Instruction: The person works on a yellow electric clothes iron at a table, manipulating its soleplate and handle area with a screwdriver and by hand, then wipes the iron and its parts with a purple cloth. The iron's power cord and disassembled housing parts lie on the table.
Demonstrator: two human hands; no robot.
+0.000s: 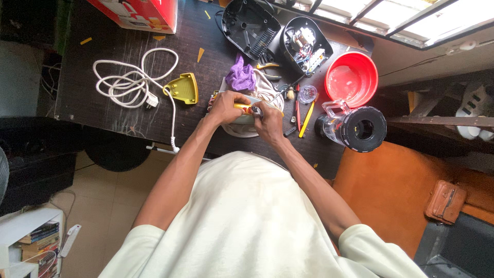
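My left hand [226, 107] is closed around the yellow handle of a screwdriver [243, 107] over a white clothes iron [246, 127] lying on the dark table [103, 113]. My right hand [268, 121] grips the iron's body just right of the tool, fingers curled by the metal tip. Both hands touch each other over the iron. The part of the iron under the hands is hidden.
A coiled white power cord [128, 80] and a yellow iron cover piece [184, 88] lie to the left. A purple cloth [241, 74], opened black appliance shells [278, 33], red bowl [352, 78], blender jar [352, 126], pliers and small tools sit behind and right. A red box [139, 13] stands top left.
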